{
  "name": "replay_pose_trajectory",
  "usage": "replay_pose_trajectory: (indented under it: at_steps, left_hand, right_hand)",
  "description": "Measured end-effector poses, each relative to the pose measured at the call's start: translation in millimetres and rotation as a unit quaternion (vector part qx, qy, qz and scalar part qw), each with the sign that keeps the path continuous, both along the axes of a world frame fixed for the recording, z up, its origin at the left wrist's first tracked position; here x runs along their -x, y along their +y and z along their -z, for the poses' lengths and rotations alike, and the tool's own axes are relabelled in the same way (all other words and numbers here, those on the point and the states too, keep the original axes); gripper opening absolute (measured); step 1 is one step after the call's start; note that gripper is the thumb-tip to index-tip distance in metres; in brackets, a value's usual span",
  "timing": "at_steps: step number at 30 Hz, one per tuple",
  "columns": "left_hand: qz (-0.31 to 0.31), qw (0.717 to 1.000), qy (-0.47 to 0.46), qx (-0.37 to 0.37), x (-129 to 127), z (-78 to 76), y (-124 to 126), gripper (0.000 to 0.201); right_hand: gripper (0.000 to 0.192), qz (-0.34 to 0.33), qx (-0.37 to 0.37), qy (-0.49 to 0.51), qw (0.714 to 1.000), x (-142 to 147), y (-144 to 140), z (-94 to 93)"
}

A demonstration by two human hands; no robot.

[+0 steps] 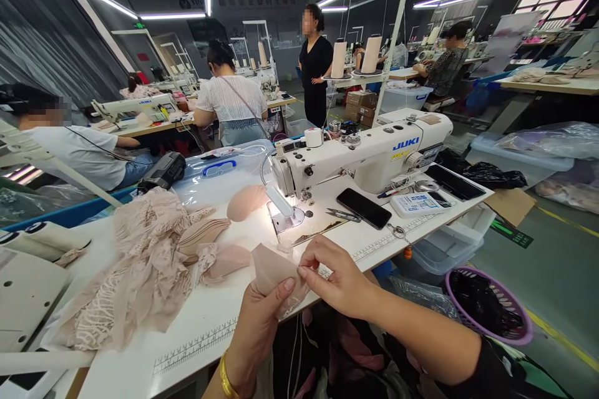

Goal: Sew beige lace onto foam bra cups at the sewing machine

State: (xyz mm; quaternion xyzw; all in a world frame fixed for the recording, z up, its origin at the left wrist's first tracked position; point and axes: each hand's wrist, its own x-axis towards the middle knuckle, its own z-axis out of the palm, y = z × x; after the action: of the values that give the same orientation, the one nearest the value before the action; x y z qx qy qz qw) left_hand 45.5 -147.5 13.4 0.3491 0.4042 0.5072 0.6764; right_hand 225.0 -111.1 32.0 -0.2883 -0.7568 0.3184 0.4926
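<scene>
Over the front edge of the sewing table, a beige fabric piece (274, 269) is held up between both hands. My left hand (262, 312) grips its lower side, thumb pressed on top. At its right edge, my right hand (341, 277) pinches the cloth between thumb and fingertips. Just beyond stands a white sewing machine (355, 156), its lamp lighting the needle area. Left of the hands lie a heap of beige lace fabric (140, 268), a stack of cup-shaped pieces (203, 238) and a single cup piece (248, 201).
Thread snips (344, 215) and a black phone (364, 207) lie right of the needle area. A clear plastic bin (219, 174) stands behind the table's left part. On the floor at right is a purple basket (526, 324) with black plastic. Several people sit or stand beyond.
</scene>
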Motion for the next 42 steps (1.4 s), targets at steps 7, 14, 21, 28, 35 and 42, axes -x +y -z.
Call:
replay_pose_trajectory:
  at_steps: [7, 14, 21, 28, 35, 42]
  left_hand:
    - [-0.053, 0.997, -0.043, 0.017, -6, -1.5, -3, 0.034]
    - [-0.064, 0.995, -0.069, 0.021, -10, -0.4, -3, 0.04]
    - [-0.099, 0.993, -0.06, 0.029, -6, -3.0, -4, 0.038]
    - [-0.171, 0.983, -0.054, 0.032, 8, -14.1, 1, 0.056]
    - [-0.008, 1.0, 0.023, -0.016, 7, -18.1, -5, 0.038]
    - [0.014, 0.771, 0.403, -0.494, 50, -41.7, -11, 0.022]
  right_hand:
    - [0.014, 0.052, 0.012, 0.027, 0.998, 2, -1, 9.5]
    - [0.012, 0.074, -0.004, 0.011, 0.997, 0, -5, 3.8]
    - [0.007, -0.023, 0.006, -0.163, 0.986, -20, 9, 22.0]
    - [0.013, 0.003, 0.03, -0.183, 0.983, -51, 37, 15.3]
    - [0.057, -0.235, 0.199, -0.061, 0.949, -17, 40, 3.4]
    - [0.021, -0.324, 0.053, -0.128, 0.936, -53, 38, -30.9]
